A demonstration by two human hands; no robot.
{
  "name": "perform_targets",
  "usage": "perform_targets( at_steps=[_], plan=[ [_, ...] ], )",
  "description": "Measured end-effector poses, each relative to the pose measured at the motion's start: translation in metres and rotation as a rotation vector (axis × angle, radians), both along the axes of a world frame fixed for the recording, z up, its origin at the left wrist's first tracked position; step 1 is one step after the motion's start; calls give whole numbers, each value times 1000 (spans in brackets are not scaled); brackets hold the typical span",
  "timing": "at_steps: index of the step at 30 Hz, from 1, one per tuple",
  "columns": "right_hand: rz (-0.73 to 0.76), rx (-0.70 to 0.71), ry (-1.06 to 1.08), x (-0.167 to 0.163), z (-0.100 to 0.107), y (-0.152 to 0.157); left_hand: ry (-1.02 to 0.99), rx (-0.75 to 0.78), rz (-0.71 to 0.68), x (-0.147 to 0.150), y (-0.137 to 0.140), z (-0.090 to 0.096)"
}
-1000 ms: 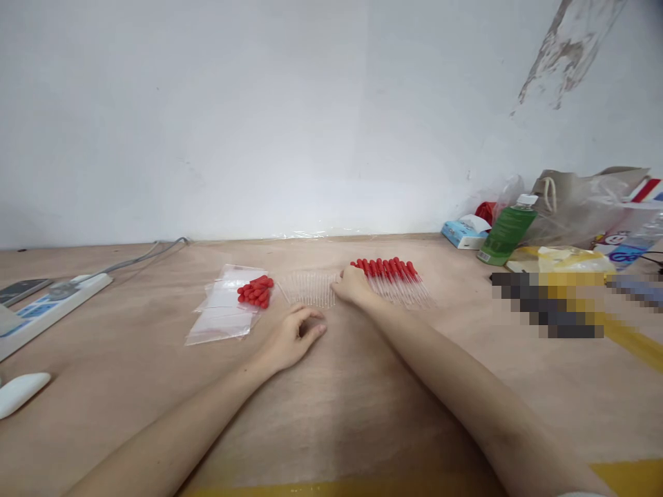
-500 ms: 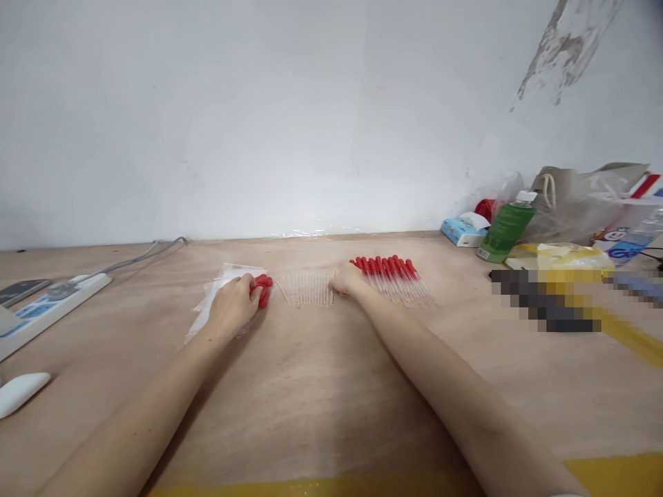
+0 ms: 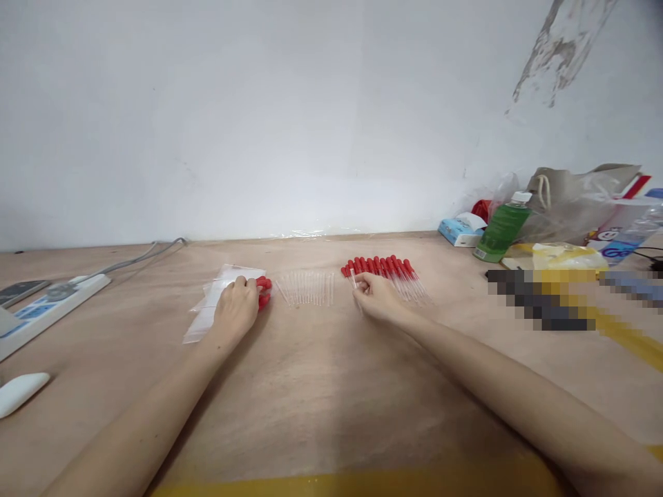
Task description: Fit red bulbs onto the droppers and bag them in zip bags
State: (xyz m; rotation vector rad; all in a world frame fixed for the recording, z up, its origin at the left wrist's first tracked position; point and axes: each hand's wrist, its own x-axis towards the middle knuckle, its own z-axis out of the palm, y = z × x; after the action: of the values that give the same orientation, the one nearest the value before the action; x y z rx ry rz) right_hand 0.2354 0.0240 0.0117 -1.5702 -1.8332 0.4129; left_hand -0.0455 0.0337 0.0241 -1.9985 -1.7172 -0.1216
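Note:
My left hand (image 3: 237, 304) is curled over a small pile of red rubber bulbs (image 3: 264, 282) beside some clear plastic bags (image 3: 199, 330); its fingertips are partly hidden among the bulbs. Between the hands, a row of clear glass dropper tubes (image 3: 309, 288) lies side by side on the table. My right hand (image 3: 380, 297) pinches one glass dropper tube (image 3: 354, 279), held nearly upright. Just behind and right of that hand lie several droppers (image 3: 396, 268), red bulbs fitted on clear tubes, with bulb ends toward the wall.
At left are a power strip (image 3: 56, 310) with a cable, a phone (image 3: 21, 293) and a white object (image 3: 23, 393). On the right stand a tissue pack (image 3: 460, 232), a green bottle (image 3: 503, 228) and bags (image 3: 564, 207). Yellow tape (image 3: 311, 485) runs along the front.
My right hand has moved right from the row's end, taking a glass tube with it. My left hand has shifted slightly over the red bulbs.

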Motion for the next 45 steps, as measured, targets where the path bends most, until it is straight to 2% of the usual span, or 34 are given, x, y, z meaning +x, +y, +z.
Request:
perform_targets(
  at_steps=[3,6,10,12,16,21,25,32,40,45],
  plan=[
    [62,155,-52,16,-4,-19,-58,74,-20,5,-2,2],
    [83,312,-70,28,-12,-29,-279,105,-174,21,-11,3],
    [121,406,-63,34,-28,-31,-556,-45,-478,49,-36,-7],
    [190,415,-68,33,-33,-32,-597,-168,-580,60,-46,-16],
    [309,420,-87,27,-35,-36,-670,-237,-704,70,-52,-31],
    [406,402,-92,19,-33,-42,-718,-271,-742,76,-45,-34],
    [444,413,-52,16,-34,-43,-842,-305,-708,82,-49,-31],
    [481,438,-27,16,-33,-43,-1075,-494,-642,83,-54,-36],
    [493,508,-130,18,-40,-39,-1032,-527,-648,81,-52,-39],
    [521,471,-201,21,-37,-37,-909,-457,-699,80,-53,-37]
  ],
)
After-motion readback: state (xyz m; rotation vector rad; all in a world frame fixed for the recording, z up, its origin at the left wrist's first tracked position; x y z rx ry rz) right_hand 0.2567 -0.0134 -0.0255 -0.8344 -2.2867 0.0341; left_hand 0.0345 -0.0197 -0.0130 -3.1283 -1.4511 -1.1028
